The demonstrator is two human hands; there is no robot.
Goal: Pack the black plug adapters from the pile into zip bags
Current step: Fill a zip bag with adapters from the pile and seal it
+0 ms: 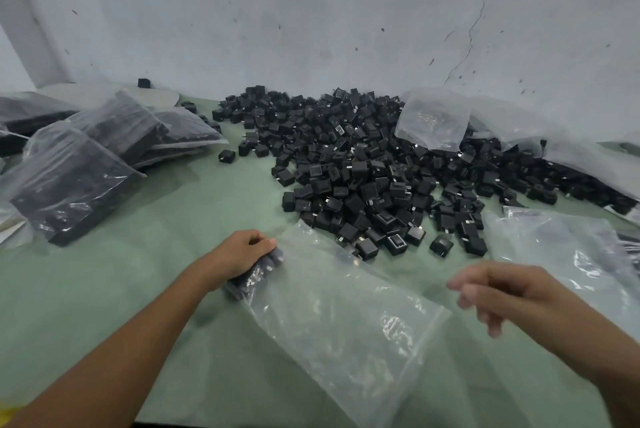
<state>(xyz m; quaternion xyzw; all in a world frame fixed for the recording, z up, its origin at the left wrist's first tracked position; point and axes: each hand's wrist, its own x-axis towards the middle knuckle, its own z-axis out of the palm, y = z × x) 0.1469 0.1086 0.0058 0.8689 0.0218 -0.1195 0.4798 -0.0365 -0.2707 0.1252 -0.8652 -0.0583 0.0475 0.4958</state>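
On green table (173,226), adapter pile (374,167), grey wall (311,11)

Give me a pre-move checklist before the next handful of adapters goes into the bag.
1. Zip bag lying flat on the green table: ok.
2. Left hand steadying the bag's far-left end, over a row of adapters that seem to be inside: ok.
3. Bag mouth open toward the right hand: cannot tell, the clear film hides the seal.
4. Right hand free to grab: ok, fingers loose, nothing in them, though blurred.
5. Pile in front of the bag, loose adapters at its near edge: ok.
6. Room left in the bag: ok, most of it looks empty.
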